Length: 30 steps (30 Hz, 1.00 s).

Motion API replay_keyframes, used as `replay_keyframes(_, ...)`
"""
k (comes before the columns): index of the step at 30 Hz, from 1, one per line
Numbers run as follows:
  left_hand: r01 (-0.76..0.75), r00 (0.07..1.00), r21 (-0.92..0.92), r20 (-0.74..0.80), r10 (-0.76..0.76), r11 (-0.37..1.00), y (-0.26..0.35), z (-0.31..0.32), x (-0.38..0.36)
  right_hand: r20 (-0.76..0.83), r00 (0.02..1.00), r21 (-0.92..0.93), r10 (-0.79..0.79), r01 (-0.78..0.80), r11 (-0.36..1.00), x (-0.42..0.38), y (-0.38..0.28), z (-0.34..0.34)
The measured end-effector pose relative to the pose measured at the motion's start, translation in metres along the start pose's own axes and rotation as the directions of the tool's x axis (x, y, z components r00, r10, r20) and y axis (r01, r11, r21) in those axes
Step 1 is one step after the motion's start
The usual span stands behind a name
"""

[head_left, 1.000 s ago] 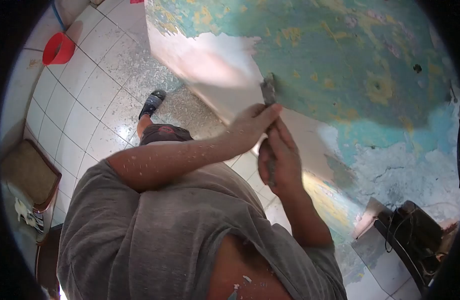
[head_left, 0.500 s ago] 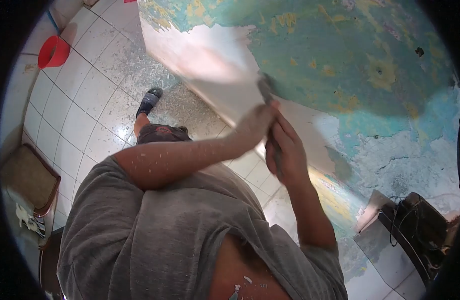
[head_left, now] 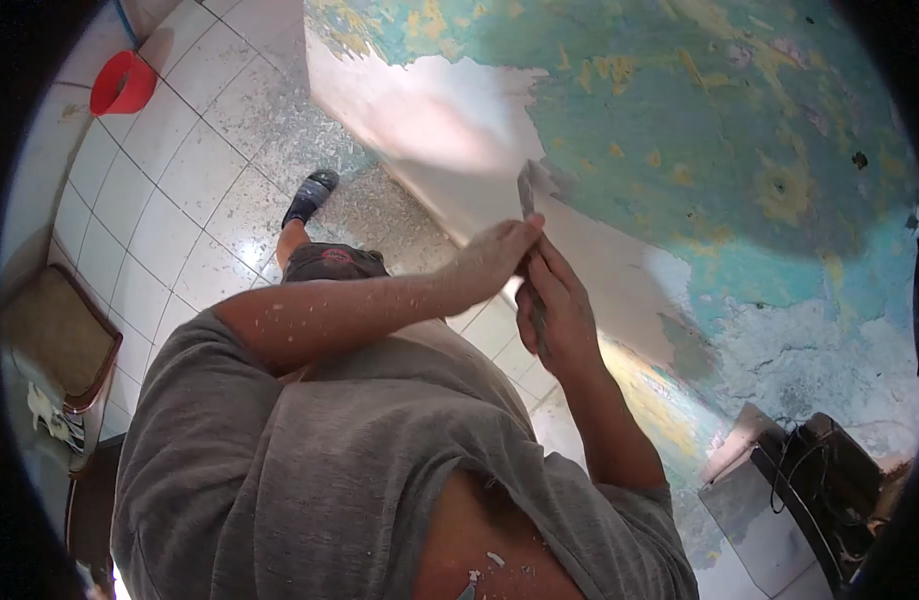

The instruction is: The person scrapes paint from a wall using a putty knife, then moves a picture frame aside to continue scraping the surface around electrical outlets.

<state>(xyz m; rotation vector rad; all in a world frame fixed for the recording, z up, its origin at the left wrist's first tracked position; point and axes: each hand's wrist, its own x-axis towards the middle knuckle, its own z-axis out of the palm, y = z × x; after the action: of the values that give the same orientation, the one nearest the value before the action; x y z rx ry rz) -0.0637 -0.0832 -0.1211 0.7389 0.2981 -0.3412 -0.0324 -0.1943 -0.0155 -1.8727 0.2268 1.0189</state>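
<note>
Both my hands are wrapped round one long, thin scraping tool [head_left: 527, 190]. My left hand [head_left: 495, 262] closes on it near the front, and my right hand [head_left: 560, 315] holds the handle just behind. The tool's head touches or nearly touches the wall [head_left: 660, 120], at the border between green-and-yellow peeling paint and a bare pale patch [head_left: 470, 110]. The fingers partly hide the handle.
A red bucket [head_left: 124, 84] stands on the tiled floor [head_left: 220, 190] at the upper left, near scattered paint flakes. At the left is a brown cushioned chair [head_left: 60, 335]. A black object with cables [head_left: 825, 470] lies at the lower right.
Both hands and the tool have shifted slightly left and down in the view. The wall, bucket and floor have moved a little in the picture as the camera turned.
</note>
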Motion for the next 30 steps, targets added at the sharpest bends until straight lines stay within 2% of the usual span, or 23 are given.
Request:
replay_keyframes(2, -0.036, 0.999, -0.03, 0.038, 0.038, 0.999, -0.01, 0.009, -0.007, -0.008, 1.0, -0.034, -0.008, 0.008, 0.999, -0.02, -0.001, -0.003)
replay_keyframes(3, -0.083, 0.99, -0.04, 0.11, 0.086, 0.996, -0.015, 0.016, -0.011, -0.01, 1.0, -0.036, -0.002, 0.002, 0.999, -0.034, 0.0, -0.008)
replay_keyframes(5, 0.004, 0.995, -0.004, 0.097, -0.004, 1.0, 0.005, 0.033, -0.025, -0.028, 0.997, -0.036, -0.079, 0.077, 0.996, -0.052, -0.001, -0.015)
replay_keyframes(7, -0.063, 0.994, 0.12, 0.095, 0.052, 0.991, -0.002, 0.017, 0.004, -0.059, 0.997, -0.052, -0.058, 0.055, 0.997, -0.035, 0.002, -0.005)
replay_keyframes(8, -0.056, 0.998, 0.223, 0.043, 0.048, 0.973, -0.008, 0.011, 0.003, -0.067, 0.997, -0.045, -0.049, 0.046, 0.998, -0.03, 0.014, -0.003)
replay_keyframes(9, -0.066, 0.997, 0.232, 0.043, 0.058, 0.97, -0.006, 0.007, 0.003, -0.064, 0.996, -0.034, -0.059, 0.057, 0.998, -0.019, 0.018, -0.001)
replay_keyframes(10, -0.047, 0.997, 0.164, 0.065, 0.037, 0.985, -0.007, 0.009, -0.001, -0.071, 0.995, -0.105, -0.064, 0.056, 0.993, -0.019, 0.016, -0.002)
replay_keyframes(12, -0.041, 0.992, 0.072, 0.122, 0.032, 0.997, -0.016, 0.017, -0.003, -0.07, 0.996, -0.027, -0.05, 0.048, 0.998, -0.034, 0.011, -0.01)
replay_keyframes(14, -0.082, 0.991, 0.111, 0.117, 0.069, 0.99, -0.014, 0.034, -0.012, -0.034, 0.997, 0.086, -0.066, 0.069, 0.994, -0.055, 0.006, -0.02)
replay_keyframes(15, -0.117, 0.99, 0.139, 0.1, 0.104, 0.983, -0.012, 0.042, -0.018, -0.036, 0.997, 0.083, -0.067, 0.07, 0.994, -0.054, 0.003, -0.018)
replay_keyframes(17, -0.112, 0.993, 0.069, 0.053, 0.109, 0.991, -0.001, 0.037, -0.017, -0.07, 0.991, 0.036, -0.116, 0.119, 0.992, -0.039, -0.001, -0.01)
replay_keyframes(19, 0.015, 0.995, -0.026, 0.097, -0.012, 1.0, 0.002, -0.002, 0.004, -0.04, 0.993, 0.045, -0.113, 0.115, 0.992, 0.002, 0.007, -0.008)
replay_keyframes(20, 0.058, 0.993, -0.065, 0.11, -0.051, 0.996, 0.007, -0.014, 0.012, 0.026, 0.997, 0.02, -0.067, 0.067, 0.998, 0.015, 0.007, -0.002)
replay_keyframes(21, 0.045, 0.994, -0.056, 0.099, -0.04, 0.997, 0.007, -0.015, 0.01, 0.095, 0.995, -0.009, -0.02, 0.021, 1.0, 0.025, 0.005, 0.003)
replay_keyframes(23, -0.062, 0.989, 0.035, -0.136, 0.066, 0.997, -0.008, -0.001, -0.007, 0.078, 0.997, 0.019, 0.024, -0.025, 1.0, -0.003, 0.006, 0.007)
replay_keyframes(24, -0.047, 0.997, 0.144, -0.052, 0.055, 0.988, -0.015, 0.002, -0.009, 0.018, 1.0, 0.044, -0.011, 0.01, 0.999, -0.022, 0.004, 0.008)
replay_keyframes(26, -0.043, 0.999, 0.15, 0.029, 0.039, 0.988, -0.003, 0.023, -0.023, -0.092, 0.995, 0.055, -0.048, 0.053, 0.997, -0.047, 0.008, 0.0)
replay_keyframes(27, -0.022, 0.999, 0.152, 0.05, 0.015, 0.988, 0.003, 0.029, -0.023, -0.088, 0.995, 0.048, -0.05, 0.054, 0.997, -0.038, 0.008, -0.004)
replay_keyframes(29, -0.042, 0.999, 0.135, -0.001, 0.042, 0.99, -0.004, 0.011, 0.006, -0.031, 0.989, 0.07, -0.142, 0.144, 0.987, -0.013, 0.007, -0.009)
replay_keyframes(30, -0.063, 0.996, 0.121, -0.052, 0.07, 0.991, 0.0, 0.007, 0.013, -0.006, 0.996, 0.074, -0.091, 0.091, 0.993, 0.004, -0.001, -0.005)
